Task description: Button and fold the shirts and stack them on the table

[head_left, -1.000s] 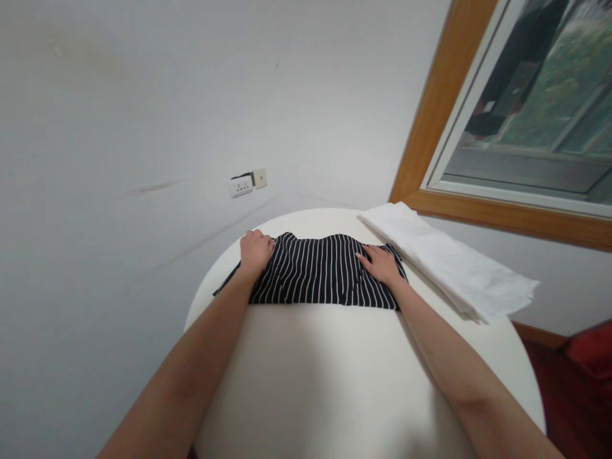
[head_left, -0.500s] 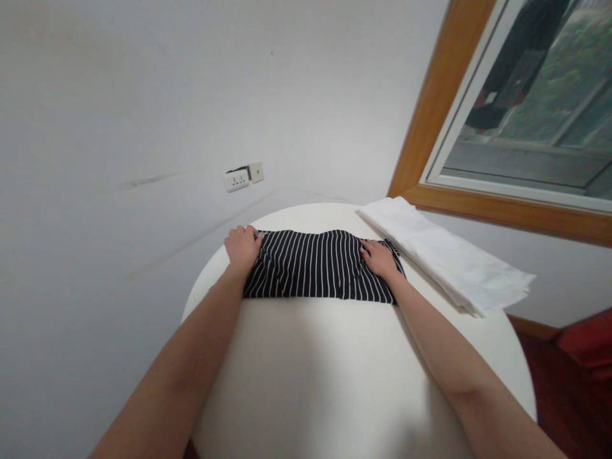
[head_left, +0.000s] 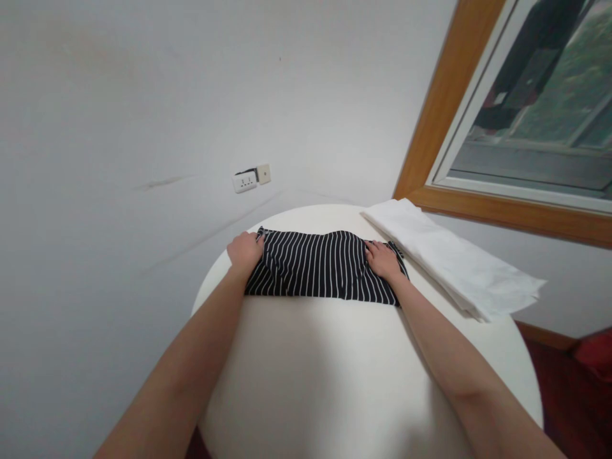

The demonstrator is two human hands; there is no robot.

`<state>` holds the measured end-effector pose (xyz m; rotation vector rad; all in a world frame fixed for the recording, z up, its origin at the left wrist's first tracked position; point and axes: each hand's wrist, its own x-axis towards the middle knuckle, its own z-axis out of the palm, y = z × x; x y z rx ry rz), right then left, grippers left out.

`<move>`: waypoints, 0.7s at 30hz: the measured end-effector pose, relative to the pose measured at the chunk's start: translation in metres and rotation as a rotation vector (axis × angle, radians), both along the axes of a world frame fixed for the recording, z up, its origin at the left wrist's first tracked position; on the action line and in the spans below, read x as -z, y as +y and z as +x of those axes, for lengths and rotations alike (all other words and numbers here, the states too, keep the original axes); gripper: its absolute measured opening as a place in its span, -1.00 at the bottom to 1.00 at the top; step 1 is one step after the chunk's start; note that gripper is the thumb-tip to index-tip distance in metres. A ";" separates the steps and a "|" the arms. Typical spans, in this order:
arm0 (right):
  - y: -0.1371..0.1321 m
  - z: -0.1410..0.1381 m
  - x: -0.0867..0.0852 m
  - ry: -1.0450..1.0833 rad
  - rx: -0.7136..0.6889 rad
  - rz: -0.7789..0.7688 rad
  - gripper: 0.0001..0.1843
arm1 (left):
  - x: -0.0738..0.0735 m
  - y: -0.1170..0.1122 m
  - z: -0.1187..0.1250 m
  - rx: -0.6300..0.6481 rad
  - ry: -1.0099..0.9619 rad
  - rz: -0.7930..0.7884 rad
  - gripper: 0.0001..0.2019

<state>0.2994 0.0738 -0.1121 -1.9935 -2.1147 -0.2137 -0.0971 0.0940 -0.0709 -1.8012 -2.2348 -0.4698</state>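
Note:
A black cloth with thin white stripes [head_left: 320, 266] lies folded into a wide band at the far side of a round white table [head_left: 344, 376]. My left hand [head_left: 245, 250] rests at the cloth's left end, its fingers curled over the far left corner. My right hand [head_left: 382, 260] sits on the right end, fingers bent and gripping the fabric's upper edge. Both forearms stretch across the tabletop towards the cloth.
A folded white cloth [head_left: 454, 261] lies at the table's far right, reaching past the rim. Behind stands a white wall with a socket [head_left: 245, 182]. A wood-framed window [head_left: 502, 210] is at the right. Dark red floor shows at the lower right.
The loose strip of striped cloth that stuck out at the left has been folded in, so the band now ends at my left hand. My right hand has curled onto the right edge.

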 end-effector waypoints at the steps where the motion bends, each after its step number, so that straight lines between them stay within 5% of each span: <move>1: -0.001 0.000 0.000 0.003 -0.002 0.004 -0.47 | 0.000 0.001 -0.003 -0.015 -0.022 0.010 -0.46; 13: -0.002 0.001 -0.002 0.059 -0.019 0.011 -0.46 | 0.001 0.014 -0.033 -0.121 -0.365 0.065 -0.39; 18: -0.002 0.001 -0.002 0.055 -0.029 0.028 -0.46 | -0.001 0.014 -0.034 -0.100 -0.397 0.018 -0.41; 21: -0.001 0.001 -0.001 0.029 -0.033 0.040 -0.47 | -0.001 0.013 -0.029 -0.045 -0.275 0.180 -0.50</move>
